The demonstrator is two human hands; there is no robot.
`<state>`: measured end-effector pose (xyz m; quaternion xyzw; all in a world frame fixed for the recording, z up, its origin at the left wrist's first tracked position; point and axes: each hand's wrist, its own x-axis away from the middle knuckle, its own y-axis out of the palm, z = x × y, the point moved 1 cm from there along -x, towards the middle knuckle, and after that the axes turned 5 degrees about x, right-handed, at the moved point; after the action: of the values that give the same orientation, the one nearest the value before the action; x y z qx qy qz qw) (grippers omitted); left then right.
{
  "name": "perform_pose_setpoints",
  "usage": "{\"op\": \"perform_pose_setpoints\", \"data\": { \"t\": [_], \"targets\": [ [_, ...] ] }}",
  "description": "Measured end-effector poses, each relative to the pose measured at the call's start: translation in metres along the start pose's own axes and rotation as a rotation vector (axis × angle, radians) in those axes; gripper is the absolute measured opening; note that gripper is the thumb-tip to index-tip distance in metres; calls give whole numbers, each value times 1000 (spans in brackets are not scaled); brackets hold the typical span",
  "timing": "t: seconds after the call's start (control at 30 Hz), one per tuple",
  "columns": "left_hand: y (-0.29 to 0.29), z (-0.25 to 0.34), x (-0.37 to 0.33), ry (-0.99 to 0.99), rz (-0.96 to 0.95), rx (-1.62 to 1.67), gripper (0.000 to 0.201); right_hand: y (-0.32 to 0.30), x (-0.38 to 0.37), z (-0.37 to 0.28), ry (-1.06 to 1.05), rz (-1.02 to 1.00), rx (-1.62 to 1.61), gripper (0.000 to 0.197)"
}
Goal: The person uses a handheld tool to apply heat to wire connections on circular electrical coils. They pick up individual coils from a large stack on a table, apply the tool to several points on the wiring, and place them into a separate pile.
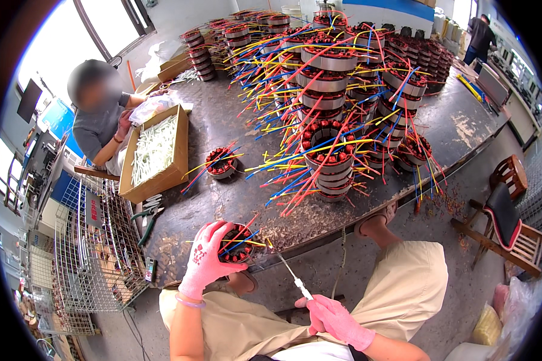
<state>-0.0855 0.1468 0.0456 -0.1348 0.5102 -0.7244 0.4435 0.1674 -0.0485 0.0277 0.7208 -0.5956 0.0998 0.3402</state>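
Your left hand (208, 256), gloved in pink, was clamped on the left side of a wound ring (241, 252) at the counter's (214, 204) near edge. Your right hand (336, 320) was closed round a white-handled tool (302, 287), angled toward the ring; whether its tip touched a wire was hard to tell. Beyond sat a loose ring (223, 169), a carton (156, 184) of white tubes (153, 147) and stacked rings (323, 100).
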Motion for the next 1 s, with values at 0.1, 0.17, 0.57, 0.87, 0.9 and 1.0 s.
{"op": "perform_pose_setpoints", "data": {
  "t": [0.1,0.17,0.57,0.87,0.9,1.0],
  "targets": [
    [0,0,0,2,0,-2,92,-2,-3,3,-8,-1,14,37],
    [0,0,0,2,-1,-1,92,-2,-3,3,-5,0,31,37],
    [1,0,0,-2,-1,11,92,-1,-4,4,-2,-25,-14,37],
    [1,-1,0,-8,-6,12,93,0,-2,0,11,-13,-9,37],
    [0,0,0,-11,-7,10,93,0,-2,-2,15,-11,1,37],
    [0,0,-1,-13,-9,17,93,1,0,-6,23,-8,12,37]
  ]
}}
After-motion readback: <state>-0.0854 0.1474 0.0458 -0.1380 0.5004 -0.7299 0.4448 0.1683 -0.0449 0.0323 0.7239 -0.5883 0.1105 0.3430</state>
